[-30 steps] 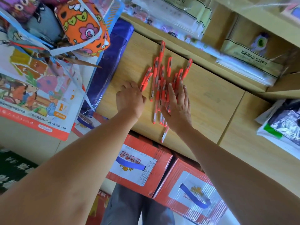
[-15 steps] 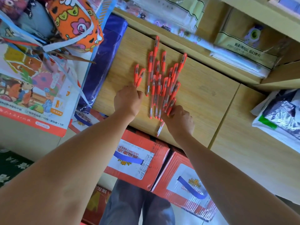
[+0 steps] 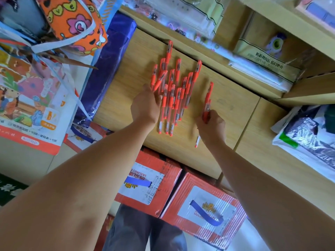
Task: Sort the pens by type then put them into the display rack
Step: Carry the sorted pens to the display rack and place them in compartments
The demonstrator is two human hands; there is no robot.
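Pens, all red with clear barrels, lie in a loose fan on the wooden counter, caps pointing away from the person and tips toward the near edge; the shared direction suggests they are being lined up as one type. Left hand rests at the left side of the fan, fingers loosely extended against the nearest pens and gripping none, probably to keep the group from rolling or spreading. Right hand is curled closed around a few pens, held upright-ish and apart from the main fan; their caps stick out above the fist and one tip shows below it. How many it holds cannot be told. Holding them clear of the pile reads as gathering a bundle to be carried off together. No display rack can be identified among the shelves behind the counter, so the destination is uncertain. Red boxes stand on the floor below the counter edge; a blue package lies just left of the pens, clear of them
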